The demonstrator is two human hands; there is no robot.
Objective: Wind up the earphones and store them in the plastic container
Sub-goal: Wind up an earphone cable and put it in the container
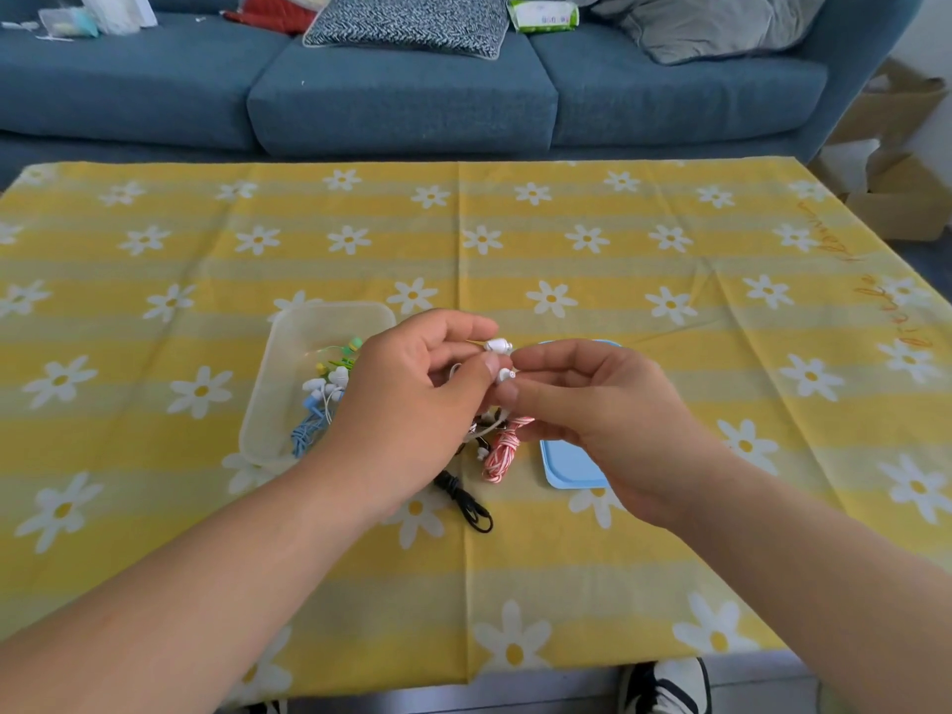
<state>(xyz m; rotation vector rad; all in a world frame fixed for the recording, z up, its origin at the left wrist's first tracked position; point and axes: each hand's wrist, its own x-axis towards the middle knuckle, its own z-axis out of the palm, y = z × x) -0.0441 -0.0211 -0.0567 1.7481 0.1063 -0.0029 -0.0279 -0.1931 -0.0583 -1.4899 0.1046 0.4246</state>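
As the white earphones (498, 346) look light and limp, left hand (407, 389) and right hand (602, 404) pinch them near the buds, just right of the plastic container (281, 327)

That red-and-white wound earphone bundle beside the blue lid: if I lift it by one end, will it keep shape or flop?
Probably floppy: the red-and-white bundle is thin cord, so it likely sags. Its wraps look tight, so it may stay coiled. Small and thin, so likely light.

Translucent plastic container (288, 332) (matt cloth tablecloth (618, 260))
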